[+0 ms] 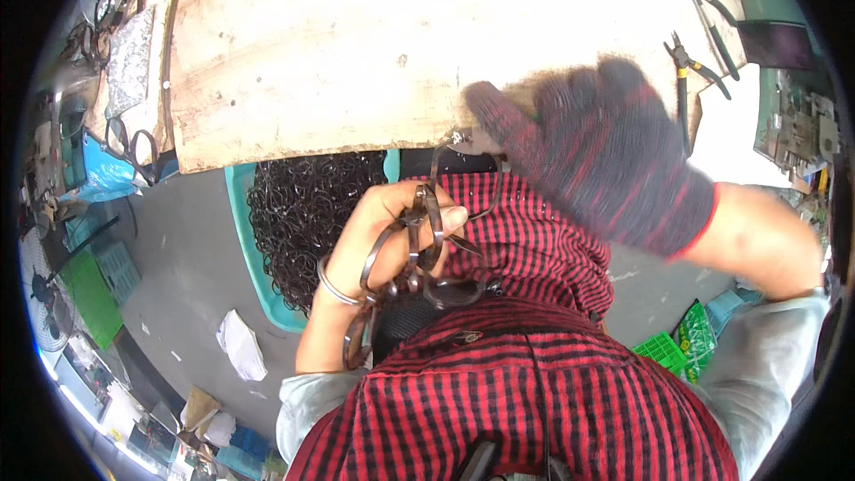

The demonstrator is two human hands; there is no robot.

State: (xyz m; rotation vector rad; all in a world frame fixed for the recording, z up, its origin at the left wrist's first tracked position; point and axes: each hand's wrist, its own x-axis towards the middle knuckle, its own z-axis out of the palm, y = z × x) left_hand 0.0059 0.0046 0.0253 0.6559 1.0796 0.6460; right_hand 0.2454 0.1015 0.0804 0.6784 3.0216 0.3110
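Observation:
My left hand (396, 223), bare and with a bangle at the wrist, is closed around several dark brown eyeglass frames (431, 230) just below the bench edge. Their glossy rims overlap around the fingers, and one rim reaches up to the wooden bench (285, 80). Over the bench's front edge is my right hand (601, 147) in a dark knitted glove with red streaks. Its thumb stands apart from the stretched fingers, slightly blurred, and nothing shows in its grasp. A small grey piece (485, 142) shows by the bench edge below the thumb.
A teal tub (242, 240) full of dark, tangled curved pieces stands under the bench's left part. Cutting pliers (684, 58) and a second pair of pliers (712, 22) lie at the right, near a dark flat screen (775, 44). Loose eyeglasses (134, 144) are at the left.

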